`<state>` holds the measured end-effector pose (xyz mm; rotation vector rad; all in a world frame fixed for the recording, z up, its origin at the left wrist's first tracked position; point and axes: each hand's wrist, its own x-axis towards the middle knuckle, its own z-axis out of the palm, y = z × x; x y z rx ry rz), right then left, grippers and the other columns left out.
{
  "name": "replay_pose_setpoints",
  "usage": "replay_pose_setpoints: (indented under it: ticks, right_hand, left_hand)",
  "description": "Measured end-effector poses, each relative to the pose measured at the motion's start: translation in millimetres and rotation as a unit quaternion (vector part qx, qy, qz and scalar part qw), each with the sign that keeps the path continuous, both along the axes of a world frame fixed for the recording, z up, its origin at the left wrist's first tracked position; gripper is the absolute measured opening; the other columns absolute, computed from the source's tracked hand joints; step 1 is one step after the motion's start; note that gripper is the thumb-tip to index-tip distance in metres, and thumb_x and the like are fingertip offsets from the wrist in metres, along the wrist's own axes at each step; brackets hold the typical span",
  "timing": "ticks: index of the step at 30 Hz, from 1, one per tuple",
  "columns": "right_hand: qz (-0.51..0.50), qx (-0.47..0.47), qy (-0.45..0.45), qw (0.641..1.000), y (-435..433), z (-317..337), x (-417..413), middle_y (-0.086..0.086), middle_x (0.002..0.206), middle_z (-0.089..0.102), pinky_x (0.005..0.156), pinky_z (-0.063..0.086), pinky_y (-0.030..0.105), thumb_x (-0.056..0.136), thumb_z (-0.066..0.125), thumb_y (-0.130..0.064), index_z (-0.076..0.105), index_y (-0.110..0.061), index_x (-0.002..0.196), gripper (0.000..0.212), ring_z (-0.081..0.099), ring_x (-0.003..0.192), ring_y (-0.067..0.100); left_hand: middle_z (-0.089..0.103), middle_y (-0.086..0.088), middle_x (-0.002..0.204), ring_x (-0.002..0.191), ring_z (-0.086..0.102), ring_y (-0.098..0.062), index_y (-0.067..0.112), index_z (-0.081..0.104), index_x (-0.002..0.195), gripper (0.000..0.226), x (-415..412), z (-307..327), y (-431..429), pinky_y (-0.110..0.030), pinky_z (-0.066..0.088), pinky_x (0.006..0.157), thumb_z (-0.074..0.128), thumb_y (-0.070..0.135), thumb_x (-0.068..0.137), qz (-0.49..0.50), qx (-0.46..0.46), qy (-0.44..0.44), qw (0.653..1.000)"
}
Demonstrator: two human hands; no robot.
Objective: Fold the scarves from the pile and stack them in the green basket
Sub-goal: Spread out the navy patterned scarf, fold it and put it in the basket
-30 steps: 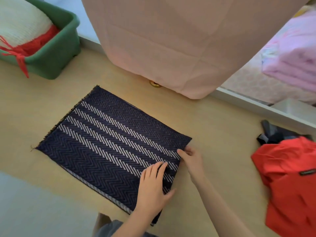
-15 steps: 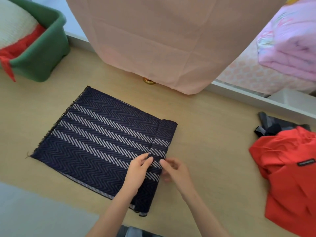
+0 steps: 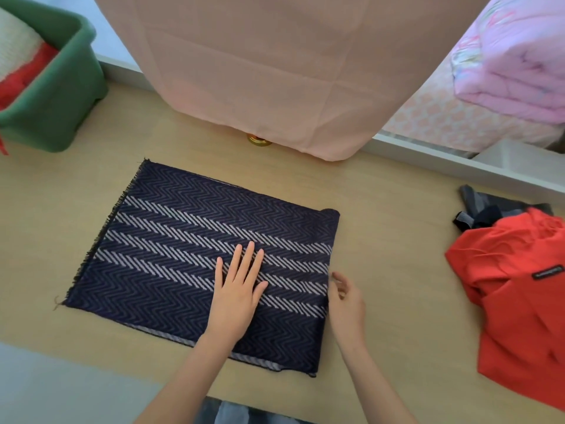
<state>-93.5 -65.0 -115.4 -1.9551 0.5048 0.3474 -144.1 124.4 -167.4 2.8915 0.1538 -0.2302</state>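
A navy scarf (image 3: 171, 255) with pale zigzag stripes lies folded flat on the wooden table (image 3: 391, 240). My left hand (image 3: 237, 292) presses flat on it, fingers straight, near its right half. My right hand (image 3: 345, 298) is at the scarf's folded right edge, fingers loosely curled and touching the fold; I cannot tell if it pinches the cloth. The green basket (image 3: 58, 108) stands at the far left with a cream scarf (image 3: 15, 53) and a red scarf (image 3: 21, 78) inside. The pile at the right holds a red scarf (image 3: 513, 295) over a dark grey one (image 3: 486, 209).
A pink cloth (image 3: 269, 71) hangs down over the table's back edge, with a small brass knob (image 3: 259, 139) under it. Folded pink bedding (image 3: 513, 65) lies beyond the table at the upper right. A pale floor strip runs along the near left.
The scarf's right end has been smoothed out flat. My left hand let go of the pinched edge and moved onto the scarf, palm down. My right hand stays at the fold.
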Motion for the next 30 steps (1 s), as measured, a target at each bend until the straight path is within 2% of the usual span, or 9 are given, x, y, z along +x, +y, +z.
replay_pose_setpoints:
  ticks: [3,7,11,13,18,22,25,28,30]
  right_hand:
    - [0.016,0.053,0.048,0.997,0,0,-6,-0.011,0.096,0.068,0.071,0.046,0.012,0.091,0.061,-0.037,0.065,-0.020,0.105,0.023,0.063,0.090,0.003]
    - [0.010,-0.018,0.055,0.998,-6,-5,-4,-0.004,0.084,0.067,0.063,0.045,0.019,0.081,0.074,-0.013,0.064,-0.016,0.093,0.015,0.065,0.083,0.017]
    - [-0.042,-0.035,0.049,0.997,-11,-3,-4,-0.002,0.072,0.062,0.053,0.040,0.013,0.081,0.074,-0.017,0.059,-0.019,0.074,0.017,0.059,0.067,0.013]
    - [-0.034,-0.033,0.042,0.998,-8,0,-6,-0.004,0.078,0.064,0.058,0.041,0.013,0.084,0.072,-0.024,0.060,-0.019,0.085,0.013,0.063,0.077,0.016]
    - [-0.020,-0.025,0.033,0.999,1,10,34,-0.009,0.098,0.062,0.083,0.047,0.029,0.081,0.069,-0.048,0.057,-0.024,0.113,0.041,0.059,0.090,0.009]
    - [0.001,0.010,0.049,0.999,11,12,95,-0.001,0.099,0.064,0.078,0.048,0.028,0.084,0.071,-0.025,0.061,-0.011,0.115,0.036,0.059,0.086,0.013]
    - [-0.010,-0.005,0.075,0.997,13,1,120,0.006,0.100,0.069,0.079,0.053,0.034,0.080,0.074,-0.012,0.066,-0.008,0.103,0.024,0.064,0.087,0.020]
    - [-0.050,0.004,0.045,0.998,11,-6,124,0.002,0.084,0.064,0.077,0.049,0.033,0.077,0.075,-0.005,0.061,-0.012,0.079,0.016,0.062,0.088,0.023]
    - [-0.030,0.026,0.007,0.999,10,-5,122,0.000,0.092,0.060,0.080,0.046,0.029,0.079,0.073,-0.004,0.057,-0.013,0.089,0.020,0.059,0.095,0.020]
  left_hand:
    - [0.017,-0.006,0.159,0.146,0.013,-0.023,0.018,0.021,0.151,0.061,3,2,-5,-0.052,0.012,0.114,0.020,0.046,0.097,0.022,0.003,0.000,1.000]
    - [0.014,-0.006,0.159,0.147,0.011,-0.023,0.018,0.019,0.152,0.065,1,0,-8,-0.052,0.014,0.115,0.020,0.052,0.096,0.019,0.020,0.000,1.000]
    - [0.013,-0.006,0.159,0.147,0.010,-0.023,0.019,0.018,0.152,0.065,1,0,-7,-0.053,0.013,0.115,0.019,0.053,0.096,0.018,0.024,0.000,1.000]
    - [0.014,-0.006,0.159,0.147,0.011,-0.024,0.018,0.020,0.151,0.064,1,1,-9,-0.053,0.013,0.115,0.019,0.051,0.096,0.022,0.027,0.003,0.999]
    - [0.020,-0.012,0.157,0.146,0.014,-0.026,0.014,0.028,0.149,0.061,7,2,-14,-0.055,0.014,0.113,0.020,0.044,0.097,0.021,0.034,-0.013,0.999]
    - [0.016,-0.010,0.158,0.146,0.012,-0.024,0.016,0.025,0.150,0.060,9,0,-16,-0.053,0.014,0.114,0.018,0.044,0.098,0.003,0.031,-0.023,0.999]
    - [0.013,-0.006,0.159,0.147,0.009,-0.022,0.019,0.021,0.151,0.059,9,-3,-17,-0.052,0.013,0.115,0.018,0.045,0.099,0.015,0.023,-0.026,0.999]
    - [0.011,-0.004,0.160,0.147,0.007,-0.020,0.021,0.018,0.152,0.058,9,-3,-18,-0.052,0.011,0.116,0.019,0.045,0.099,0.022,0.019,-0.028,0.999]
    - [0.012,-0.004,0.160,0.147,0.007,-0.020,0.021,0.019,0.152,0.058,9,-3,-18,-0.051,0.011,0.116,0.019,0.044,0.099,0.024,0.021,-0.028,0.999]
